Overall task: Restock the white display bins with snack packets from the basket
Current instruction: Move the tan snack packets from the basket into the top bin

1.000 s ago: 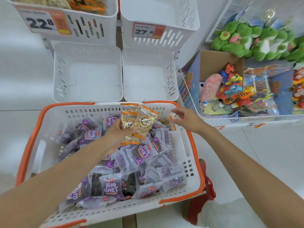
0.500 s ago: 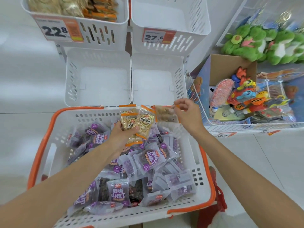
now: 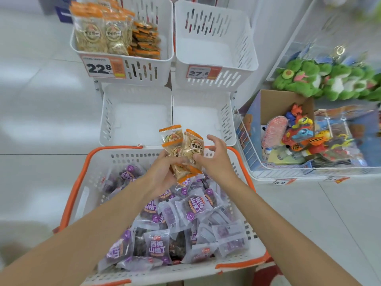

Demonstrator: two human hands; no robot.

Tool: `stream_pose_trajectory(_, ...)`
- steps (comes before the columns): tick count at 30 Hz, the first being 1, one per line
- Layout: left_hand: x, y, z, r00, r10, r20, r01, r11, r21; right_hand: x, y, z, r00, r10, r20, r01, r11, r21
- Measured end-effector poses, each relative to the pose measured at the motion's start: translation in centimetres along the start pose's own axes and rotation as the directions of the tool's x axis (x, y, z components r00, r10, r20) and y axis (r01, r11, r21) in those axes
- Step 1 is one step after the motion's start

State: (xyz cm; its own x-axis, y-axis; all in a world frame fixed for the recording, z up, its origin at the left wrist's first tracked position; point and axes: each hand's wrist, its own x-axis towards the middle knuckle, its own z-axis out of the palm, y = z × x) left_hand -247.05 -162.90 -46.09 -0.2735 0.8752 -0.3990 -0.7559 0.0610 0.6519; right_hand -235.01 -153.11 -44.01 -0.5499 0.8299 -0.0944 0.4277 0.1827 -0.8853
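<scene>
Though the basket (image 3: 74,188) just below you is heaped with purple packets (image 3: 157,247), none of these shows in any bin yet, so most of the restocking is left to do. Over the basket's far end your left hand (image 3: 162,172) grips a small bundle of orange-edged packets (image 3: 183,149), with its fingers (image 3: 175,161) curled round the bundle's lower half. Your right hand (image 3: 216,162) meets the bundle from the other side. Its thumb lies against the packets and its other fingers are spread and loosely curved behind them. Whether it actually pinches a packet, you cannot tell from here.

Just beyond the basket, the lower left bin (image 3: 107,120) and the lower right bin (image 3: 225,122) stand side by side, and neither has a packet in it. Above them, the upper left bin (image 3: 148,69), tagged 22.8, is partly stocked: its bin stock (image 3: 103,36) shows the same orange trim as your bundle, so that bin looks like the bundle's home. The upper right bin (image 3: 233,77), tagged 27.6, shows only bare white.

By this showing, one bin of four is begun. The bundle has yet to be placed, and the whole purple heap waits after it.
</scene>
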Motion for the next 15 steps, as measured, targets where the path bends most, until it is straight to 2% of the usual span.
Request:
stream_pose_trajectory(2,-0.5,0.8,-0.3,1.0,0.022,0.013,-0.022,1.0,-0.017,0.7,-0.2,-0.1,0.987,0.131,0.093,-0.142,0.983,0.114)
stream_pose_trajectory(5,-1.1,1.9,-0.5,0.999,0.031,0.021,-0.031,0.999,0.008,1.0,-1.1,-0.1,0.951,0.237,0.199,-0.29,0.907,0.307)
stream_pose_trajectory(8,-1.7,2.7,-0.4,0.997,0.025,0.074,-0.036,0.986,0.162,1.1,-2.0,0.6,0.944,0.221,0.244,-0.307,0.86,0.408)
stream_pose_trajectory(12,-2.1,2.6,-0.7,0.993,0.099,-0.057,-0.064,0.895,0.441,0.5,-3.9,1.7,0.92,0.145,0.365,-0.311,0.837,0.45)
stream_pose_trajectory(13,-2.1,2.6,-0.9,0.988,0.129,-0.086,-0.072,0.875,0.479,0.4,-4.4,2.0,0.912,0.107,0.396,-0.308,0.816,0.489)
stream_pose_trajectory(15,-2.3,3.1,-0.8,0.984,0.143,-0.105,-0.082,0.89,0.449,0.5,-5.3,2.7,0.906,0.06,0.418,-0.312,0.764,0.565)
